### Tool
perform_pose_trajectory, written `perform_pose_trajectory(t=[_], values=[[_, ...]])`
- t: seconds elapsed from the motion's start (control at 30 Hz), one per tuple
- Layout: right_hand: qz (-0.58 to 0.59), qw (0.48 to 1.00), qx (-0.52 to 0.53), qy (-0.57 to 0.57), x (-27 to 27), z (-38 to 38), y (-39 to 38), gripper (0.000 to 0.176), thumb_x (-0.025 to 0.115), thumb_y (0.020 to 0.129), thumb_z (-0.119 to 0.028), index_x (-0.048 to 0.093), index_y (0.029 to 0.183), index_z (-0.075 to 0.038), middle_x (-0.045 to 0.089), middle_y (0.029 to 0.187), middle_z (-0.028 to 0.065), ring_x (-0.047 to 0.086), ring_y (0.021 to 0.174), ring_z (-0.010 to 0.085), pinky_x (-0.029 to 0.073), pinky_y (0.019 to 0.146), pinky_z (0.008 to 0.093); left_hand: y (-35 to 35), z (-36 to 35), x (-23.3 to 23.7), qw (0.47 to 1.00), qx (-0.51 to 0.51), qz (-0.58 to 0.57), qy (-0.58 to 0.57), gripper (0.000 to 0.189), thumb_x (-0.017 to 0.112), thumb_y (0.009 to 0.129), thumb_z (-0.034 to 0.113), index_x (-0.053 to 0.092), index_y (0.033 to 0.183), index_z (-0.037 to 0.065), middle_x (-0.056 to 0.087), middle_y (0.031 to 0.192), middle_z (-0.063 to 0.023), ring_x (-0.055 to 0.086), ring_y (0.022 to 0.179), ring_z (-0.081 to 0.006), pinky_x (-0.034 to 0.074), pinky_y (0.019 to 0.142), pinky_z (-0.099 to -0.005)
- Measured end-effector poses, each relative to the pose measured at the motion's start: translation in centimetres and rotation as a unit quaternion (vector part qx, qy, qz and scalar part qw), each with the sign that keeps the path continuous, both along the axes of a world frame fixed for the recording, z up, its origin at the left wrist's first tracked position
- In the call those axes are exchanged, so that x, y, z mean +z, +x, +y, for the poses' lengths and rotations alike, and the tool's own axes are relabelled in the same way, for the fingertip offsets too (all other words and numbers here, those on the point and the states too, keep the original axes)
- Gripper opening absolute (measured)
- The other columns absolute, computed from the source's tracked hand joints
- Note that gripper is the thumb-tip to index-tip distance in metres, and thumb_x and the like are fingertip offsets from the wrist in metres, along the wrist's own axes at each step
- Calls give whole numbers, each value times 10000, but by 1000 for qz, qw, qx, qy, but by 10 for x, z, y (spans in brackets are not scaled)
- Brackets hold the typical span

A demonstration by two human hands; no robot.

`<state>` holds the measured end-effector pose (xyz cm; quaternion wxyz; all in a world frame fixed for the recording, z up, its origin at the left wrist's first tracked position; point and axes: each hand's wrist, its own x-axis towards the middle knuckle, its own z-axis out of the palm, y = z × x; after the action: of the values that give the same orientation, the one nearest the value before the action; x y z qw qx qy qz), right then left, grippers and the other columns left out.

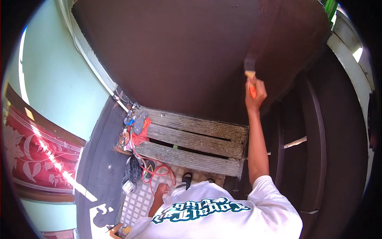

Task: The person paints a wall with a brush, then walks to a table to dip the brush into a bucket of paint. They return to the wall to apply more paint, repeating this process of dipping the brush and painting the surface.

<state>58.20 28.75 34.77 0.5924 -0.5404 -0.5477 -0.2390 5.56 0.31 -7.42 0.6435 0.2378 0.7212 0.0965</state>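
My right hand (256, 94) is wrapped round the orange handle of a paintbrush (250, 68), arm stretched forward. The brush's dark bristles touch a large dark brown panel (179, 59), which fills the upper middle of the view. Right of the brush, part of the panel has a more reddish tone. Low down near my body is my left hand (162, 189), fingers curled, above the tiled floor; whether it holds anything is too small to tell.
Below the panel lies a weathered slatted wooden bench (195, 137) with a sandal (140, 122) and red cloth at its left end. A red hose (161, 166) coils on the tiles (137, 199). Dark curved slats (318, 131) stand at right, a pale green wall (59, 71) at left.
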Motion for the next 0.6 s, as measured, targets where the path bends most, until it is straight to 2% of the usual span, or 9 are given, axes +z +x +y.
perform_pose_trajectory(t=[0.07, 0.13, 0.2, 0.27, 0.3, 0.37, 0.5, 0.6], values=[[23, 998, 13, -60, -55, -3, 1, 122, 738, 890, -53, 628, 877, 0, 623, 832, 177, 649, 763, 372, 502, 693, 435, 0, 0, 2, 1000, -2, 2, 4, 212, 575, 876, 186, 623, 1017, 35, 717, 917, -120, 720, 770, -263, 558, 696, -440], [46, 990, 21, -129, -96, -5, 0, 117, 743, 882, -56, 641, 885, 2, 653, 839, 170, 667, 777, 375, 515, 704, 432, -2, 0, 6, 1000, 2, 8, 6, 220, 573, 877, 185, 623, 1029, 34, 719, 920, -120, 720, 768, -263, 559, 698, -442], [64, 980, 25, -184, -120, -4, 3, 109, 746, 875, -59, 657, 890, 2, 684, 850, 164, 688, 795, 373, 528, 720, 428, -3, -4, 11, 1000, 9, 16, 6, 229, 573, 878, 189, 626, 1038, 34, 721, 923, -119, 720, 765, -265, 559, 703, -444], [75, 972, 28, -221, -121, 5, 7, 96, 748, 870, -60, 675, 892, -2, 715, 865, 159, 710, 818, 367, 542, 739, 421, -8, -6, 3, 1000, 10, 17, -7, 226, 573, 876, 189, 624, 1035, 37, 721, 922, -117, 721, 773, -264, 558, 706, -444], [69, 975, 42, -206, -119, 10, 14, 81, 745, 872, -57, 686, 894, -7, 725, 875, 155, 718, 826, 359, 545, 748, 419, -10, -7, -1, 1000, 11, 17, -14, 225, 572, 875, 190, 624, 1033, 38, 721, 922, -117, 722, 777, -264, 557, 708, -445], [58, 980, 71, -177, -81, 15, 20, 51, 739, 875, -50, 707, 898, -18, 745, 893, 149, 733, 843, 342, 552, 767, 414, -14, -9, -3, 1000, 9, 15, -19, 214, 572, 874, 190, 622, 1019, 41, 722, 923, -117, 722, 792, -264, 556, 711, -444], [41, 995, 21, -91, 19, 0, 9, 74, 733, 900, -41, 715, 946, 14, 746, 929, 130, 745, 904, 282, 564, 794, 353, -4, -14, 8, 1000, 11, 23, -14, 192, 575, 869, 190, 620, 987, 44, 722, 927, -120, 723, 815, -263, 555, 712, -441], [-8, 999, 0, 40, 26, -5, -1, 64, 752, 899, -46, 721, 931, -1, 736, 961, 151, 730, 898, 283, 563, 780, 370, 1, -14, -2, 1000, -1, 23, -17, 188, 574, 875, 195, 619, 977, 44, 723, 937, -122, 721, 809, -263, 554, 701, -429]])
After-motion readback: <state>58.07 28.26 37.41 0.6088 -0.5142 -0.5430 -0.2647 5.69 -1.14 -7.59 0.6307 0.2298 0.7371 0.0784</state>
